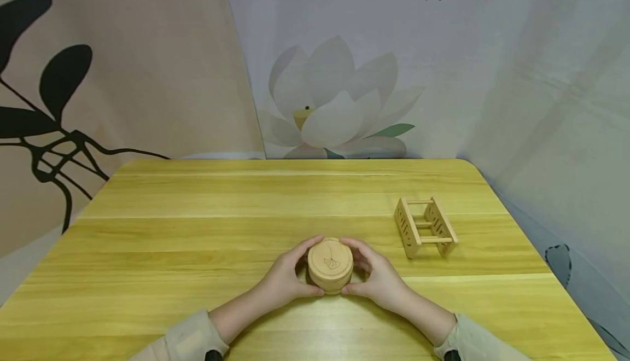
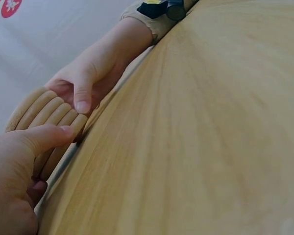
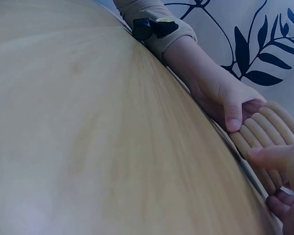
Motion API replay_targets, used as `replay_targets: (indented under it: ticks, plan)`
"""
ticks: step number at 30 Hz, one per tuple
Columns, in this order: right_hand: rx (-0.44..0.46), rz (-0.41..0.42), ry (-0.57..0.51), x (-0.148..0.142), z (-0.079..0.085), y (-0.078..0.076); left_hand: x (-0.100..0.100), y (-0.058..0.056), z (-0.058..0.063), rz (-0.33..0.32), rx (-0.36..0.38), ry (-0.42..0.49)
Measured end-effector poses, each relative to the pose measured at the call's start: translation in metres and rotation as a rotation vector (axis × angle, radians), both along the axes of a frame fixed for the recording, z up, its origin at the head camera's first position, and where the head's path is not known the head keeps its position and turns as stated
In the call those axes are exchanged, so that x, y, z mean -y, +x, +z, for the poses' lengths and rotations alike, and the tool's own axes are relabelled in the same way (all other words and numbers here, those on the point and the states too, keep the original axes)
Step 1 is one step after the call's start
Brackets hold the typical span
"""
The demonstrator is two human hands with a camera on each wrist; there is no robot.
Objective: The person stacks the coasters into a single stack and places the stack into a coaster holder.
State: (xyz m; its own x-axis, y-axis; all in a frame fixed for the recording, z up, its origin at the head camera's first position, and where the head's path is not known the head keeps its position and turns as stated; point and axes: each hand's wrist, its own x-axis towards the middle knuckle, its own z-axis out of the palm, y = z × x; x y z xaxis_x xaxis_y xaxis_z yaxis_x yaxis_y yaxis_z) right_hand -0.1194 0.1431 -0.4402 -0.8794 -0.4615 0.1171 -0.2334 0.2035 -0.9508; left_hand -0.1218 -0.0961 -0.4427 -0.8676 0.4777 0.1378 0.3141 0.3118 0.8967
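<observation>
Two beige sleeves [image 1: 197, 333] enter from the bottom edge of the head view, one at lower left and one at lower right. Between them, just below the center of the frame, the left hand [image 1: 281, 281] and right hand [image 1: 383, 281] clasp opposite sides of a round stack of wooden discs [image 1: 331, 262], fingers curved around the far side, thumbs at the near side. Its top disc bears a fine leaf drawing. Right of center, well apart from the hands, a small wooden rack [image 1: 422, 224] sits on the yellow wood-grain table [image 1: 197, 230]. Behind, pale fabric shows a large white lotus [image 1: 334, 115]; dark leaves [image 1: 66, 79] fill the upper left.
</observation>
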Motion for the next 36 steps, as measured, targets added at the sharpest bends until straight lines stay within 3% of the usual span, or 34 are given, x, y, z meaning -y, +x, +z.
replay_targets:
  ticks: [9,16,26,36]
  plan:
    - [0.007,0.002,-0.011,-0.0001,0.0009,0.0008,0.0012,0.0014,0.0023,-0.007,-0.002,0.0]
    - [0.012,0.018,-0.033,-0.0002,0.0018,0.0018,0.0008,0.0007,0.0007,-0.044,0.023,0.071]
    - [0.003,0.007,-0.045,-0.0025,0.0041,0.0035,-0.0006,0.0009,0.003,-0.034,0.085,0.163]
    - [0.008,0.012,-0.046,-0.0024,0.0054,0.0047,0.0004,-0.0002,0.0044,-0.052,0.088,0.154]
